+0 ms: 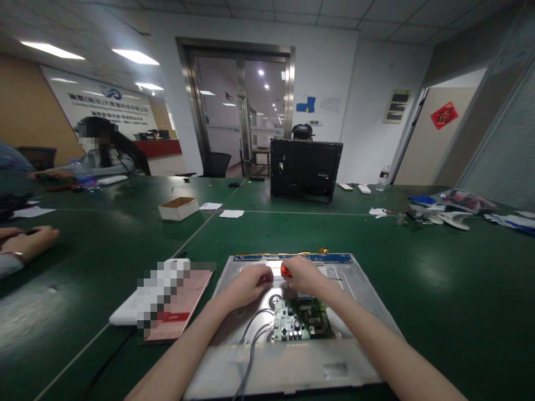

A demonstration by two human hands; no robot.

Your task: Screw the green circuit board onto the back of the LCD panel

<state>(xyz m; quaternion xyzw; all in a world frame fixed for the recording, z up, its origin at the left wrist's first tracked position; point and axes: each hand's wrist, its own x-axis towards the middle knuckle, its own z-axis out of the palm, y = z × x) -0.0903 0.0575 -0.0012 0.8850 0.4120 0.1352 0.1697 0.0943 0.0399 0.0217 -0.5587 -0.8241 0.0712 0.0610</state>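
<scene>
A silver metal display panel (359, 295) lies face down on the green table in front of me. A green circuit board (303, 320) sits at its middle, with grey wires (251, 334) running toward me, and a blue strip board (330, 258) lines its far edge. My right hand (303, 274) is closed round an orange-handled tool (285, 272) above the circuit board. My left hand (253, 283) rests curled on the panel just left of the tool, fingertips near its tip; I cannot make out anything in it.
A pink booklet (190, 298) and a white device (125, 313) lie left of the panel. A small cardboard box (179, 208) and a black monitor back (305, 170) stand farther off. Parts clutter the far right (443, 214). Another person's hand (27, 242) rests at left.
</scene>
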